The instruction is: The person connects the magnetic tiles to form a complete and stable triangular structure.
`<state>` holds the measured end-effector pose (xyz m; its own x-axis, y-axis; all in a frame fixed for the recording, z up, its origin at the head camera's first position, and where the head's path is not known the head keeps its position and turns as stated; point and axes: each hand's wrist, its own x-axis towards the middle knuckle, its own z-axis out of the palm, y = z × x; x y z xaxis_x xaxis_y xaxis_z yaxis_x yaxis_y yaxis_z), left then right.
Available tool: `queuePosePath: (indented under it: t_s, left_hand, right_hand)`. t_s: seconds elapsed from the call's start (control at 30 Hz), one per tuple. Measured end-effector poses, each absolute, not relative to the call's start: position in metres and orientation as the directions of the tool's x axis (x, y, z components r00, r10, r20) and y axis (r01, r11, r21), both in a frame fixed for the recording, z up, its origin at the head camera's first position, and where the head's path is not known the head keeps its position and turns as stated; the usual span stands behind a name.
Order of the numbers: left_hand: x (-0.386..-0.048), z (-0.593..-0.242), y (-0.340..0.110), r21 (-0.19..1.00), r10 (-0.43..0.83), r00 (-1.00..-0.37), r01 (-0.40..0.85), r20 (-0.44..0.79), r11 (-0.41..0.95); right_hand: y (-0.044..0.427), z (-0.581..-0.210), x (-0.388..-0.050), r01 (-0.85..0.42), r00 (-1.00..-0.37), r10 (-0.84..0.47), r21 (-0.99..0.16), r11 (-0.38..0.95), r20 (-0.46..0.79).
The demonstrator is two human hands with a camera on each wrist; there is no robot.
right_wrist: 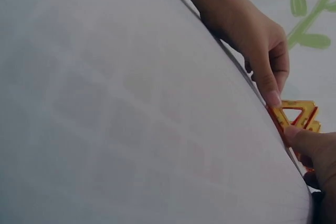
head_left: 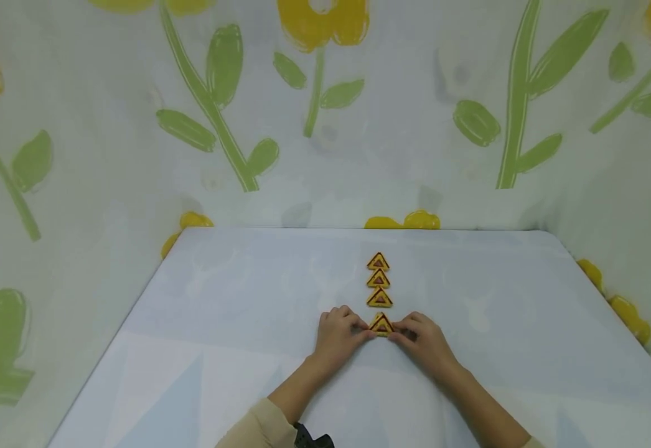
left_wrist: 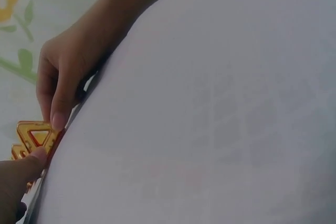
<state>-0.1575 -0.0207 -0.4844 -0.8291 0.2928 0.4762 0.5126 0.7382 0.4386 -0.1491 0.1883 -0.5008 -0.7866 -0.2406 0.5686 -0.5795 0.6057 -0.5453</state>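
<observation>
A small pyramid of yellow and red triangular magnetic tiles (head_left: 381, 326) stands on the table between both hands. At its left corner, my left hand (head_left: 338, 335) pinches it with thumb and fingers. My right hand (head_left: 423, 341) grips the opposite corner the same way. Beyond it, three similar yellow pyramids (head_left: 379, 298) stand in a straight column leading away, close to one another, with a small gap before the held one. The left wrist view shows the held pyramid's open triangular face (left_wrist: 39, 134) between thumb and fingertips; the right wrist view shows it too.
The pale table (head_left: 236, 286) has faint blue triangle patterns and a rounded far edge. Behind it and at both sides hangs light cloth (head_left: 376, 168) printed with yellow flowers and green stems. A dark band (head_left: 311, 437) sits at the left wrist by a beige sleeve (head_left: 261, 426).
</observation>
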Motion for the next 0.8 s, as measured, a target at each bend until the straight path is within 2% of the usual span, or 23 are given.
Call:
queuePosePath:
  t_s: [0.43,0.63,0.8]
  left_hand:
    - [-0.163,-0.486,-0.022,0.466,0.274,-0.855,0.478,0.439,0.744]
    - [-0.162,-0.483,-0.021,0.506,0.284,-0.874,0.465,0.395,0.727]
    - [-0.163,-0.479,-0.025,0.552,0.286,-0.891,0.445,0.353,0.705]
  right_hand:
    - [0.182,-0.486,-0.150,-0.480,-0.852,-0.195,-0.576,0.662,0.485]
    - [0.184,-0.485,-0.149,-0.455,-0.862,-0.190,-0.552,0.699,0.470]
    - [0.186,-0.482,-0.149,-0.403,-0.899,-0.193,-0.572,0.715,0.392]
